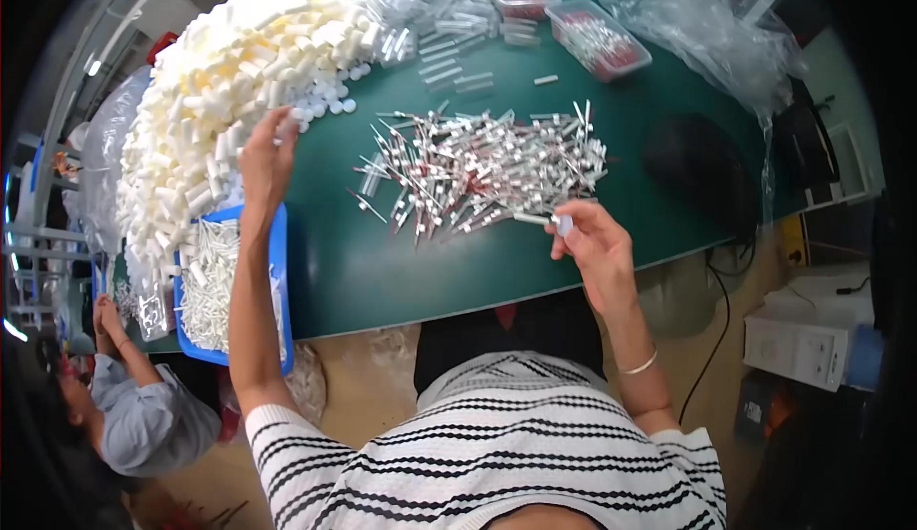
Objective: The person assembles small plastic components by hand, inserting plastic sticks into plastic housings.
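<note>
My left hand [266,159] is at the edge of a group of small round white caps [330,91]. Its fingertips pinch together on a small whitish piece that looks like one of these caps, partly hidden by the fingers. Over the near right side of a heap of thin white-and-clear sticks with reddish tips [487,167], my right hand [600,253] is closed on a small white tube [532,219]. A translucent whitish end [565,225] shows between the thumb and fingers, and the tube points left.
A large mound of cream-white cylinders [210,100] covers the table's left. Below it stands a blue tray [283,310] of thin white sticks. Clear tubes [441,64] and two clear plastic boxes [626,64] lie at the back. Another person [153,415] sits at left.
</note>
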A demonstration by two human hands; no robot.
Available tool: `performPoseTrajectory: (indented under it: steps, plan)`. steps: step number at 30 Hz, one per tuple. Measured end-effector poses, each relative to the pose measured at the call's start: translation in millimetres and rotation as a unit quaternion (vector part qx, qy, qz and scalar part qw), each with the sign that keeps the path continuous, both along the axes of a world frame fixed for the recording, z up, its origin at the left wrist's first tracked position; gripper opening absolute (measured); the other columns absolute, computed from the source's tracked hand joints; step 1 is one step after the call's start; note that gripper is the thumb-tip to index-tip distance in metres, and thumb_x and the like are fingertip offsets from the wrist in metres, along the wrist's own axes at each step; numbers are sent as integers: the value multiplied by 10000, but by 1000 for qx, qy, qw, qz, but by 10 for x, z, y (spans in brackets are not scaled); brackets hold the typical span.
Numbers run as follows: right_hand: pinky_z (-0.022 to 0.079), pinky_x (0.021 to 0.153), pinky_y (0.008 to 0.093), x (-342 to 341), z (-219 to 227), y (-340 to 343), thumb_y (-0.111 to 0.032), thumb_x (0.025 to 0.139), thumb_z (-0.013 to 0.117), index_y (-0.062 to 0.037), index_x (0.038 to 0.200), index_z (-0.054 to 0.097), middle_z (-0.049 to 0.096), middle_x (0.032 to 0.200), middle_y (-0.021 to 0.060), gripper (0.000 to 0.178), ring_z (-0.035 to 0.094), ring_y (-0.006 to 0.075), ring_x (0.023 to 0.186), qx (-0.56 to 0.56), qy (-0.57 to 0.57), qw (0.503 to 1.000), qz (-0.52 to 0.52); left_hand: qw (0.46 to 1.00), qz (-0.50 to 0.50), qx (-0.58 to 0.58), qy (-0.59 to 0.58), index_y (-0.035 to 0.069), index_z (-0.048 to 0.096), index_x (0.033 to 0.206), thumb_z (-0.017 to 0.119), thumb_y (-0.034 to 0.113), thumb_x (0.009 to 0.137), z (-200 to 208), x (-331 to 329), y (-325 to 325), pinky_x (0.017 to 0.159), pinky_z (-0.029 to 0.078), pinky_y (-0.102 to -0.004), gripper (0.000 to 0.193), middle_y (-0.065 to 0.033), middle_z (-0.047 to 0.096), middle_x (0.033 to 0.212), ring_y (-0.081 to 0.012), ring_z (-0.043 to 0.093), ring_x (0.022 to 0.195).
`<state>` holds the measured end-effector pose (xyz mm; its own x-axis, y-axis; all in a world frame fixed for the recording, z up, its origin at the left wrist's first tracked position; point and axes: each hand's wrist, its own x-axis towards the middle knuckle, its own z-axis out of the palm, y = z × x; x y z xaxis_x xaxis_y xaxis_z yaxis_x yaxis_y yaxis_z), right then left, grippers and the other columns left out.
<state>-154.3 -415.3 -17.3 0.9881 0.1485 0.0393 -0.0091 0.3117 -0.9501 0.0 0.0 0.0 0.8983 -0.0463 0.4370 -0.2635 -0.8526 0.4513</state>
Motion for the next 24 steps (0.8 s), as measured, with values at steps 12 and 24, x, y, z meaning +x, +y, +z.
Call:
performPoseTrajectory:
  steps: [12, 24]
  plan:
    - [559, 727, 247, -289, -88, 505, -147, 959, 567, -1, 1158, 561, 631, 1079, 93, 246, 654, 130, 866, 132, 59, 987, 73, 923, -156, -287, 202, -7, 631, 1098, 679, 0, 835, -147, -1871, -1857, 647, 503, -236, 268, -65, 654, 893, -81, 594, 738]
    - [556, 803, 265, -365, -198, 327, -14, 940, 541, 19, 1158, 587, 637, 1107, 72, 224, 655, 159, 957, 71, 38, 993, 92, 968, -159, -123, 153, 44, 655, 1024, 644, 6, 844, -125, -1894, -1807, 588, 515, -260, 184, -62, 667, 700, -127, 677, 637]
